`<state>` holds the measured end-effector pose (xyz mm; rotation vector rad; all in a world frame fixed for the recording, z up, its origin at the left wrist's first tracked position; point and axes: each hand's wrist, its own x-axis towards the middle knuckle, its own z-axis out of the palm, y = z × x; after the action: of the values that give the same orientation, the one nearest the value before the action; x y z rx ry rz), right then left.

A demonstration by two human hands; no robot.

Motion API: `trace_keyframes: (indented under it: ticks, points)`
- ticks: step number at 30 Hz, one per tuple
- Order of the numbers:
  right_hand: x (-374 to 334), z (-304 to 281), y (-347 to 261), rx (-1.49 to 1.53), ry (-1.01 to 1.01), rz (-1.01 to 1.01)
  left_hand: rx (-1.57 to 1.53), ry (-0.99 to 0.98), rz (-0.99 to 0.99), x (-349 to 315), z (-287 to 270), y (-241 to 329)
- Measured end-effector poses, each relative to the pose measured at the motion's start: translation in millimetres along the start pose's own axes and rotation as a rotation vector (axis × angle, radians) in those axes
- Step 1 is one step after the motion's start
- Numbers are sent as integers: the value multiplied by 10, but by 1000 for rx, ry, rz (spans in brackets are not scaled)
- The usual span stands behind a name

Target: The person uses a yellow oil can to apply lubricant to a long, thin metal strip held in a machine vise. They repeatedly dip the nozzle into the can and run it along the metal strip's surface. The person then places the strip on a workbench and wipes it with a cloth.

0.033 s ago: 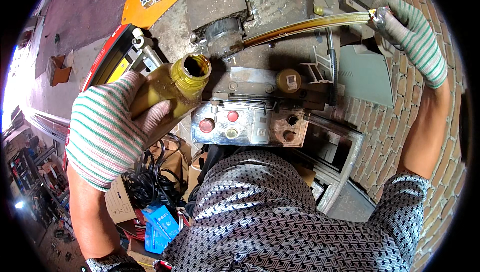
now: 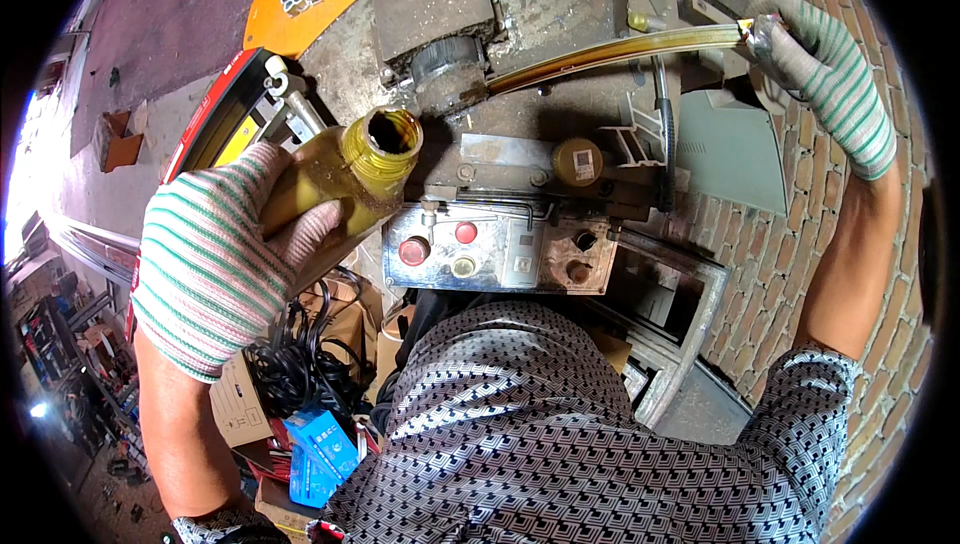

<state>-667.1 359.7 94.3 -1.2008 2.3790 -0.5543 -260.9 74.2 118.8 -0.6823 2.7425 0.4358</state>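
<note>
I have the open-mouthed yellow bottle point(image 2: 340, 182) tilted by the control panel's point(image 2: 495, 251) far left corner, my left hand point(image 2: 220, 254) wrapped round its body. My right hand point(image 2: 830, 74) grasps the right end of a long golden strip point(image 2: 620, 50); its other end reaches a dark cylinder point(image 2: 450, 69). A round brown disc point(image 2: 577, 162) sits beyond the panel's far edge.

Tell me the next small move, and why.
Perhaps the left hand should tip the bottle a little more upright: its mouth is uncapped and it appears to lean rightward, while the right hand holds the end of the strip.
</note>
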Motion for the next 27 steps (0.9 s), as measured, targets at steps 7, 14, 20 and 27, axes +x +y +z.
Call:
trace_keyframes:
  ticks: [7,14,20,27]
  points:
    - [-94,4,-182,-135,42,-45,-18,-24,4,-8,-12,-14]
    - [-150,-15,-255,-160,32,-46,-26,-12,-1,-14,8,-13]
    - [-213,-6,-249,-152,79,-82,-31,74,66,-11,56,-36]
    - [-218,-117,-70,-115,66,-45,6,-19,-21,-34,1,-1]
